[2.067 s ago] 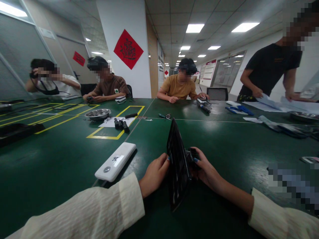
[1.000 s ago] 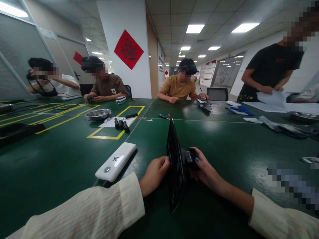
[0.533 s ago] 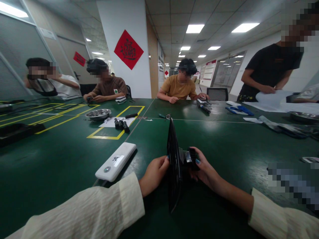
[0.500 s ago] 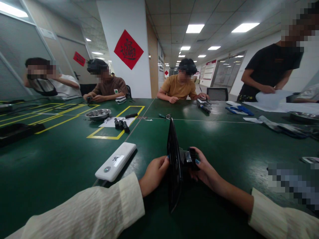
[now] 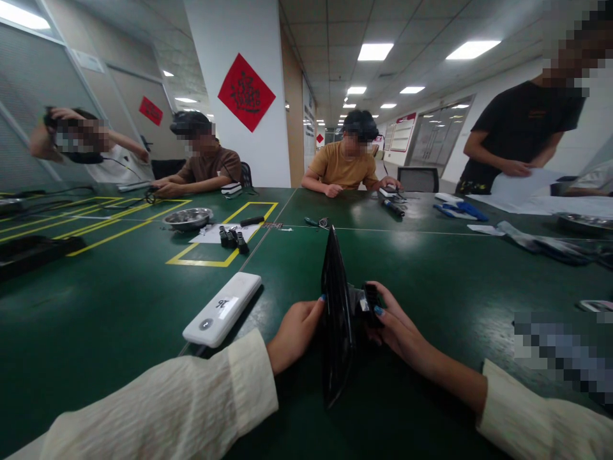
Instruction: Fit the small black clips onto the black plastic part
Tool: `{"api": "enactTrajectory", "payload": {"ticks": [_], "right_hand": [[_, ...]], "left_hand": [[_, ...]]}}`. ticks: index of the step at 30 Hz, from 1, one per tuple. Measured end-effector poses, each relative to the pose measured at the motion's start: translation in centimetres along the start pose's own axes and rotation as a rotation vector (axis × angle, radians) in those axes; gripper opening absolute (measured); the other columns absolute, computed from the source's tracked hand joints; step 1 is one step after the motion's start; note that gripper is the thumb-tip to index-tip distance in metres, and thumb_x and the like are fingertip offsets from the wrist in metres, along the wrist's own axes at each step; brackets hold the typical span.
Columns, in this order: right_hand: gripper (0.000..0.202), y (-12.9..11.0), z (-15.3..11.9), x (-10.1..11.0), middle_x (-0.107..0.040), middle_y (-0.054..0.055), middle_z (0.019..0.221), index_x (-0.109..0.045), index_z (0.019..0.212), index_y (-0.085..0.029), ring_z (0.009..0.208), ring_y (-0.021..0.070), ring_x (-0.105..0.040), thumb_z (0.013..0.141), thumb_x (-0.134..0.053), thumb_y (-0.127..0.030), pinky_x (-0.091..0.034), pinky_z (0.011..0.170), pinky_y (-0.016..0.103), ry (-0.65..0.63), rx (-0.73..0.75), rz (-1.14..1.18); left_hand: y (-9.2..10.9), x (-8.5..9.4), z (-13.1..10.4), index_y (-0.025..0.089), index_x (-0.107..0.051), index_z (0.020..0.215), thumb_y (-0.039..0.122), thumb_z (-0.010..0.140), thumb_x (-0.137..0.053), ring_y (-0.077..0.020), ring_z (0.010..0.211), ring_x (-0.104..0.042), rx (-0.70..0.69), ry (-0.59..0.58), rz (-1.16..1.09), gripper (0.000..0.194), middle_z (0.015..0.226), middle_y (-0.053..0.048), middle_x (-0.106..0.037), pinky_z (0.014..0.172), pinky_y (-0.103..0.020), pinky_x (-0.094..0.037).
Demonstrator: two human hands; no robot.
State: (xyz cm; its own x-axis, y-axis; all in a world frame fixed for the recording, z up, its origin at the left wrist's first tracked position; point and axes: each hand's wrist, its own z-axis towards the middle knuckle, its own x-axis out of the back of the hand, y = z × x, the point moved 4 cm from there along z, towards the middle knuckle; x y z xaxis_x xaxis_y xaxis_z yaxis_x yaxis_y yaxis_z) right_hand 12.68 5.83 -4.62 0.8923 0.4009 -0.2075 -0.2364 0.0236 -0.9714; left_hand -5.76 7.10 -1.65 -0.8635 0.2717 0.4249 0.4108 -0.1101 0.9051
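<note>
— where's that black panel (image 5: 339,319) sitting now?

— it's standing nearly upright between the two hands, over the green surface (image 5: 143,287). i'm not managing to tell whether its lower edge is touching down.

— and the grip?

— the left hand (image 5: 295,333) is pressing its thumb against the panel's side; its other fingers are hiding from me. the right hand (image 5: 400,327) is pinching a small black block (image 5: 371,301) just behind the panel. i can't tell whether the two pieces are joining.

— is anything changing?

— a little. half a second ago the panel was showing mostly its edge; now it's turning and showing more of its broad side. both hands are keeping their places, so i'm reading it as a change of angle, with nothing being let go.

— and around them?

— a white device (image 5: 223,311) is lying near the left hand, and a metal bowl (image 5: 188,219) is resting farther off. at the far left, a co-worker (image 5: 127,165) is now reaching up onto their head.
</note>
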Motion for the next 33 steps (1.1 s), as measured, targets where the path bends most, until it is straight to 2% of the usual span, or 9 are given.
{"api": "enactTrajectory", "payload": {"ticks": [5, 16, 24, 30, 33], "right_hand": [[0.058, -0.1, 0.0, 0.2, -0.051, 0.0, 0.079, -0.021, 0.129, -0.027, 0.059, 0.0115, -0.05, 0.084, -0.051, -0.047, -0.035, 0.05, 0.024, -0.014, 0.034, -0.041], [0.053, 0.0, 0.0, 0.3, -0.052, 0.001, 0.081, -0.023, 0.127, -0.027, 0.062, 0.0116, -0.05, 0.086, -0.049, -0.045, -0.036, 0.052, 0.024, -0.019, 0.037, -0.052], [0.055, 0.2, 0.2, 0.5, -0.052, 0.0, 0.083, -0.022, 0.127, -0.027, 0.06, 0.0102, -0.049, 0.084, -0.051, -0.045, -0.036, 0.051, 0.023, -0.023, 0.043, -0.02], [0.054, 0.5, 0.2, 0.8, -0.051, 0.001, 0.086, -0.022, 0.128, -0.028, 0.063, 0.011, -0.051, 0.085, -0.05, -0.044, -0.036, 0.051, 0.022, -0.038, 0.047, -0.012], [0.051, 0.6, 0.2, 0.9, -0.051, 0.001, 0.085, -0.023, 0.128, -0.028, 0.061, 0.0105, -0.05, 0.086, -0.049, -0.043, -0.036, 0.051, 0.023, -0.036, 0.047, -0.021]], "left_hand": [[0.0, 0.0, 0.0, 0.015, -0.048, 0.054, 0.052, 0.083, -0.033, -0.0126, 0.052, -0.038, 0.034, 0.001, 0.002, 0.049, 0.052, 0.001, -0.041, 0.05, -0.025, -0.034], [0.7, 0.3, -0.1, 0.015, -0.055, 0.063, 0.042, 0.081, -0.038, -0.0182, 0.064, -0.051, -0.066, 0.002, 0.024, 0.037, 0.063, -0.003, -0.056, 0.064, -0.029, -0.043], [0.8, 0.2, -0.3, 0.014, -0.058, 0.07, 0.046, 0.085, -0.03, -0.0179, 0.064, -0.052, -0.06, 0.01, -0.014, 0.045, 0.067, -0.004, -0.059, 0.063, -0.027, -0.042], [0.7, 0.2, 0.1, 0.016, -0.058, 0.071, 0.043, 0.084, -0.033, -0.0202, 0.068, -0.055, -0.073, -0.007, 0.029, 0.039, 0.069, -0.004, -0.06, 0.066, -0.03, -0.044], [0.4, 0.3, 0.1, 0.017, -0.056, 0.072, 0.039, 0.083, -0.037, -0.0202, 0.071, -0.055, -0.089, 0.022, 0.042, 0.031, 0.071, -0.003, -0.06, 0.07, -0.031, -0.045]]}}
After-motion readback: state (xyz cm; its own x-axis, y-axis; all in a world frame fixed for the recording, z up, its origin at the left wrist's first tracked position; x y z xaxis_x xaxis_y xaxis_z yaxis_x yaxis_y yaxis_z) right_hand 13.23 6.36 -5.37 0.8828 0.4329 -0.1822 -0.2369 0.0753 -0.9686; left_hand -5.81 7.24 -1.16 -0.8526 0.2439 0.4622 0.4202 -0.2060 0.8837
